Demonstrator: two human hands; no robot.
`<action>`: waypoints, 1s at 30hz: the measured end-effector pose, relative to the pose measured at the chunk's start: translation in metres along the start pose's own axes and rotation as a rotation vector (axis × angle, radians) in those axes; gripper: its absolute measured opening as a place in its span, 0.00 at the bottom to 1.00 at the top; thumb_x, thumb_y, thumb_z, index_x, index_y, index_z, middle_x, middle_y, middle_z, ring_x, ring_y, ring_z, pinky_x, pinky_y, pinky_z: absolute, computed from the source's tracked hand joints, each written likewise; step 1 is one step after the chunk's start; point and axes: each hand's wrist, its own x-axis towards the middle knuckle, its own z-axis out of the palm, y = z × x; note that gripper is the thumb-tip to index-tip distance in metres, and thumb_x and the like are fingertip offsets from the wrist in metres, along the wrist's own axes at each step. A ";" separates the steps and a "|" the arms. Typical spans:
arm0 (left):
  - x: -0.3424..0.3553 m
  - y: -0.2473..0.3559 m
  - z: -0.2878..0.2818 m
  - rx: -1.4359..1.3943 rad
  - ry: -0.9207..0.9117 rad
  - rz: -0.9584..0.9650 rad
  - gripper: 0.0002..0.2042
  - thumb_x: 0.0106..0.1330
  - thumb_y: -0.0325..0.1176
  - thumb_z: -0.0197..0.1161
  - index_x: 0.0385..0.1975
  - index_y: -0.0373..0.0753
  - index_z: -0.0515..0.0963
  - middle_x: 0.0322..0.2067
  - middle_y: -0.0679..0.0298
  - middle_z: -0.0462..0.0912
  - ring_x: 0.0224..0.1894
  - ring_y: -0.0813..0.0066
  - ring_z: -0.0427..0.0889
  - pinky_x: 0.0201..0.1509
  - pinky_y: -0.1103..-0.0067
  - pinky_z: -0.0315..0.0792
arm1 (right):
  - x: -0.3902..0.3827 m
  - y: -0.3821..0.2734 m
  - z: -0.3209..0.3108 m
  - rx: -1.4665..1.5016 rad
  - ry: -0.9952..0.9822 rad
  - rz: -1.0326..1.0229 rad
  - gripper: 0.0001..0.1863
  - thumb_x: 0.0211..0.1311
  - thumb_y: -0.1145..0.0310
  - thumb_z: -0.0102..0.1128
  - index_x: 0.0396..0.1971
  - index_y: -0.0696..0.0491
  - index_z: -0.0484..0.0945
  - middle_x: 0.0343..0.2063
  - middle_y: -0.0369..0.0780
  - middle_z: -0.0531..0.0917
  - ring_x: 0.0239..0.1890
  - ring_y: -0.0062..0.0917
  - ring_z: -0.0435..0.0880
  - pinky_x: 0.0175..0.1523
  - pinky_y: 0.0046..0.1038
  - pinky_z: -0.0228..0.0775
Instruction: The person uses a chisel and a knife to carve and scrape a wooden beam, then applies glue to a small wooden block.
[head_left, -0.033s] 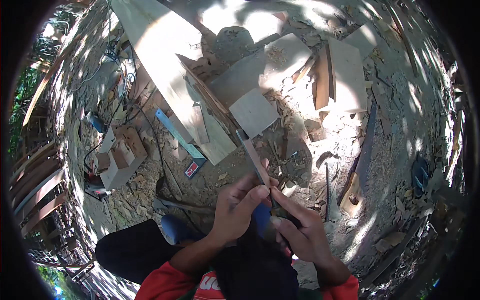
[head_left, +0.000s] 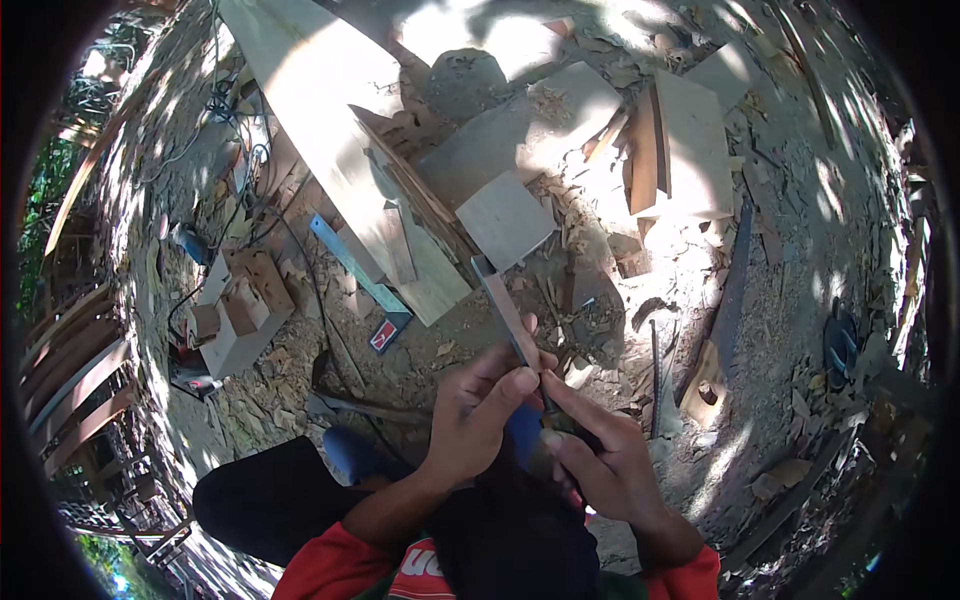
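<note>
Has, well off to the left, the long, pale, tapering wooden board point(head_left: 335, 105), slanting down toward the right. Clamps the narrow, flat, grey-and-brown tool point(head_left: 507, 312) partway along its length in the left hand point(head_left: 475, 415), with the fingers curled round from the far side and the thumb pressed along the top. Points the tool's long axis away from the body, upward and a little left from this grip, on a steeper slant than the board. Ends the tool, at the far tip, close by the lower left edge of the pale, square wooden block point(head_left: 505, 220) in this view. Puts the left hand nearer to that tip, and, to the right of it, the right hand point(head_left: 605, 460) nearer to the body end. Holds there too with the right grip drawn together on the tool, with the index finger stretched up beside the left thumb and the right thumb bent lower down.

Cannot make out, at the far left, the full length of the stacked brown wooden strips point(head_left: 78, 370), curved and lost into the dark rim. Shows only a short, dark bit of the tool between the two grips, with the rest of the near end covered by fingers. Cannot tell chisel from file, nor judge the tip's height over the block from above. Leaves dim, near the right rim, the dark blue sandal point(head_left: 840, 350)
</note>
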 end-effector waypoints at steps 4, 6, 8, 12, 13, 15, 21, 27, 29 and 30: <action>0.012 0.005 -0.001 0.005 0.014 0.036 0.29 0.73 0.40 0.59 0.67 0.31 0.63 0.48 0.61 0.81 0.45 0.81 0.78 0.48 0.82 0.73 | 0.009 -0.008 -0.004 0.007 -0.001 0.022 0.29 0.67 0.73 0.60 0.68 0.52 0.67 0.28 0.39 0.83 0.22 0.14 0.78 0.30 0.21 0.73; 0.008 0.001 -0.001 -0.011 0.042 0.033 0.28 0.73 0.40 0.59 0.67 0.30 0.63 0.49 0.61 0.81 0.44 0.81 0.78 0.47 0.82 0.73 | 0.009 -0.002 -0.001 -0.010 0.004 -0.027 0.29 0.67 0.73 0.59 0.68 0.51 0.67 0.30 0.39 0.83 0.22 0.14 0.77 0.30 0.21 0.73; 0.009 0.001 -0.001 -0.009 0.043 0.050 0.28 0.72 0.40 0.59 0.67 0.30 0.64 0.48 0.62 0.81 0.44 0.81 0.78 0.46 0.82 0.74 | 0.013 -0.004 -0.002 0.000 0.005 -0.044 0.29 0.67 0.73 0.59 0.68 0.51 0.66 0.30 0.39 0.83 0.22 0.14 0.77 0.30 0.21 0.73; 0.015 0.005 -0.005 0.004 0.113 0.043 0.28 0.72 0.39 0.59 0.67 0.31 0.64 0.48 0.61 0.81 0.45 0.81 0.79 0.46 0.81 0.74 | 0.027 -0.016 -0.002 0.063 -0.030 0.040 0.27 0.69 0.71 0.56 0.68 0.52 0.66 0.29 0.39 0.82 0.21 0.14 0.76 0.30 0.21 0.72; 0.020 0.008 -0.007 0.003 0.145 0.042 0.28 0.72 0.39 0.59 0.68 0.32 0.64 0.48 0.61 0.81 0.45 0.80 0.79 0.46 0.81 0.74 | 0.026 -0.014 0.000 0.056 -0.022 0.028 0.28 0.69 0.71 0.56 0.68 0.51 0.66 0.29 0.38 0.82 0.21 0.14 0.76 0.30 0.21 0.72; 0.012 0.004 -0.003 -0.004 0.083 0.025 0.28 0.73 0.39 0.59 0.68 0.32 0.63 0.49 0.61 0.81 0.46 0.80 0.78 0.46 0.82 0.74 | 0.020 -0.011 0.000 0.039 -0.026 -0.006 0.28 0.69 0.72 0.56 0.68 0.51 0.66 0.28 0.38 0.82 0.21 0.14 0.76 0.30 0.21 0.72; 0.003 0.001 -0.007 -0.087 0.034 0.011 0.28 0.73 0.38 0.59 0.69 0.33 0.62 0.50 0.61 0.80 0.48 0.80 0.78 0.48 0.82 0.73 | 0.019 -0.016 0.006 -0.014 -0.013 0.011 0.29 0.67 0.74 0.57 0.68 0.52 0.66 0.28 0.37 0.83 0.22 0.14 0.77 0.31 0.21 0.73; 0.008 0.003 -0.006 -0.048 0.033 0.010 0.28 0.73 0.39 0.59 0.69 0.32 0.62 0.49 0.61 0.80 0.46 0.81 0.78 0.47 0.82 0.73 | 0.018 -0.012 0.005 0.045 -0.002 0.021 0.28 0.68 0.75 0.56 0.68 0.52 0.66 0.29 0.36 0.84 0.22 0.13 0.76 0.31 0.20 0.73; 0.012 0.008 -0.004 -0.029 0.047 0.016 0.27 0.73 0.40 0.58 0.67 0.31 0.63 0.49 0.61 0.80 0.47 0.80 0.78 0.49 0.82 0.72 | 0.010 -0.004 0.004 0.085 0.002 -0.012 0.29 0.69 0.74 0.56 0.69 0.53 0.65 0.30 0.36 0.84 0.22 0.13 0.76 0.30 0.19 0.72; 0.016 0.009 0.001 -0.015 0.059 0.032 0.26 0.74 0.40 0.56 0.66 0.30 0.65 0.49 0.61 0.81 0.48 0.80 0.78 0.51 0.81 0.72 | 0.009 0.000 0.001 0.102 -0.004 -0.041 0.29 0.69 0.74 0.56 0.69 0.53 0.64 0.31 0.36 0.83 0.22 0.13 0.76 0.30 0.19 0.72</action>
